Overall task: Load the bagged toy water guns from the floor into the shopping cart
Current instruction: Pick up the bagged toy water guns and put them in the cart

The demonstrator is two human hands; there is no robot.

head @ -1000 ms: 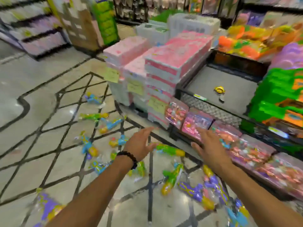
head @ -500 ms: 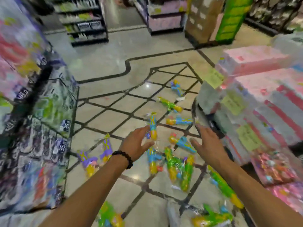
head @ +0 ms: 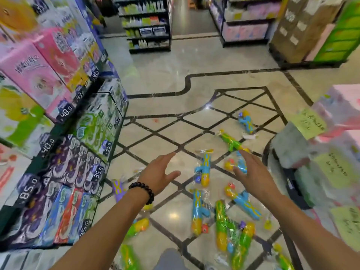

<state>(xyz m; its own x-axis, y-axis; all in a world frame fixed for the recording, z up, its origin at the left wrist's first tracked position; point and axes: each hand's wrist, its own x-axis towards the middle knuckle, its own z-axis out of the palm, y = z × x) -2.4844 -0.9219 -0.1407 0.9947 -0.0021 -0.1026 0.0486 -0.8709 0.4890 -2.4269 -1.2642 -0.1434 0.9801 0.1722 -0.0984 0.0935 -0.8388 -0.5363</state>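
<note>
The left hand (head: 158, 175) and the right hand (head: 251, 172) both reach forward over the floor (head: 171, 78) with fingers straight and loosely spread, palms turned toward each other, holding nothing; a dark bead bracelet (head: 142, 190) circles the left wrist. The bagged toy water guns (head: 224, 227) lie scattered on the tiles, most of them between and below the two hands; a blue and yellow one (head: 203, 169) lies between the hands, a green one (head: 231, 142) just beyond the right fingertips, a blue one (head: 245, 120) farther ahead of it, and a purple one (head: 117, 189) partly hidden under the left wrist. Left of the left hand stand shelves of boxed goods (head: 64, 152) with price tags; right of the right hand rise stacked pink packs (head: 339, 121) carrying yellow handwritten notes (head: 309, 123); no shopping cart shows in view.
</note>
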